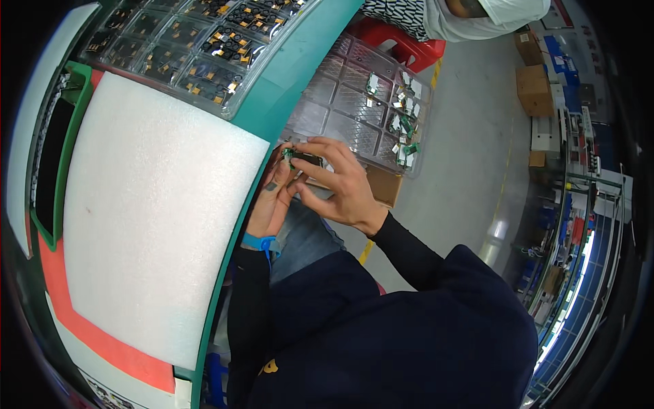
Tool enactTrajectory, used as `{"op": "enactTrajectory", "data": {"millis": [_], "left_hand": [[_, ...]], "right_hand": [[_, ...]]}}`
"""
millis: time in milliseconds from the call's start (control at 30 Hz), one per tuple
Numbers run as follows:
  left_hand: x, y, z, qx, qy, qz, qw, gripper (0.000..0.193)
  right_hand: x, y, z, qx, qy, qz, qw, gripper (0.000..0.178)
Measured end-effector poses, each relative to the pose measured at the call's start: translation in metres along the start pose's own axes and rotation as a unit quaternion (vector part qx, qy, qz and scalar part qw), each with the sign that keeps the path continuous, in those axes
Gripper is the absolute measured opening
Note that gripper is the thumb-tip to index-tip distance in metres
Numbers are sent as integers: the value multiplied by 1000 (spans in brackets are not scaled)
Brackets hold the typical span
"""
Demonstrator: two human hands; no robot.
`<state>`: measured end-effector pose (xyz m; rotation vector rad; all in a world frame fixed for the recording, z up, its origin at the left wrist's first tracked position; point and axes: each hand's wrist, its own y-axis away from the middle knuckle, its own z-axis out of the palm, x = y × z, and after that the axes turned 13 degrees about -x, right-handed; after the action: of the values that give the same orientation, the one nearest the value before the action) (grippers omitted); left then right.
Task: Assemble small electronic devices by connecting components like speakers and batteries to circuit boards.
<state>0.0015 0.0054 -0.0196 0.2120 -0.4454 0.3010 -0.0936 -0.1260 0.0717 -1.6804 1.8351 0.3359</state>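
One green bin point(82, 99) with a dark inside stands at nine o'clock, taking the two hands as the centre of the dial. A red mat point(109, 349) shows between seven and eight, and a white foam sheet point(157, 204) lies on it, spreading from eight to ten. At eleven sits a clear compartment tray point(248, 92) filled with small black and gold-coloured parts. At the centre, just off the green table edge, the left hand point(271, 198), with a blue strap point(259, 243) at its wrist, pinches a small green circuit board point(289, 158) between thumb and fingers. The right hand point(344, 184) comes in from four o'clock, its fingers bent and spread, fingertips at the piece; whether they grip it I cannot tell. A second clear tray point(357, 102) lies at one, green-and-white boards point(402, 129) grouped mostly in its right-hand compartments. Beyond it, between one and two, are a red stool point(429, 53) and another person's patterned sleeve point(402, 15). Cardboard boxes point(535, 91) are stacked just past two.
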Motion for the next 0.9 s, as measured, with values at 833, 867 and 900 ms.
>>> {"op": "enactTrajectory", "data": {"millis": [833,867,900], "left_hand": [[3,0,18,-93,-1,80,992,52],[4,-3,21,-105,1,90,990,52],[7,-3,21,-94,-5,78,993,51]], "right_hand": [[22,-5,-62,97,-459,328,820,16],[28,-11,-81,106,-405,299,857,16],[37,-18,-102,111,-356,270,888,17]]}}
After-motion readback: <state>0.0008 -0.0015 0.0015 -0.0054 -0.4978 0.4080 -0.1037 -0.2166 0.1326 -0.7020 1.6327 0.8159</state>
